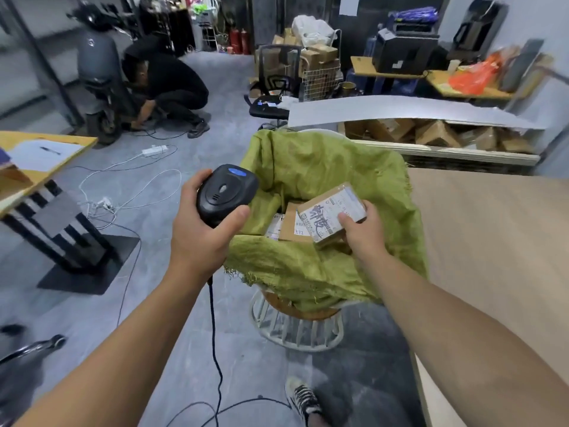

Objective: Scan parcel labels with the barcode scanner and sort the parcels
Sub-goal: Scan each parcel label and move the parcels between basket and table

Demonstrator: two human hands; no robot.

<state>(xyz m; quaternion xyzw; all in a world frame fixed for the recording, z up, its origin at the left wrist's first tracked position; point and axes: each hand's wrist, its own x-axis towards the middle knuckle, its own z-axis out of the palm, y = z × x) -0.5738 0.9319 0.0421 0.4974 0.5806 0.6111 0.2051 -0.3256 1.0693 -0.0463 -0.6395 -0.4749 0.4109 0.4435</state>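
While the right hand (365, 238) grips one small parcel (331, 215) over the open green sack (323, 171), label up, the left hand (203, 232) is wrapped round the barcode scanner (226, 194) just to its left, with the cable (215, 334) hanging to the floor. Scanner and parcel are near but apart. The scanner's nose points forward over the sack rim, not plainly at the label, so I'd judge this scan not yet made. No beam is visible to confirm either way.

More parcels (288, 224) lie in the sack under the held one, with labels partly showing; I count those as not yet done. The bench (492, 241) at right looks like the likely drop spot, but I can't pick out a sorted stack anywhere in view. The cartons on the far shelf (431, 135) may or may not belong to this job.

Estimate: early or mid-run. Left to do: aim, scan and sort this one, then work through the sack.
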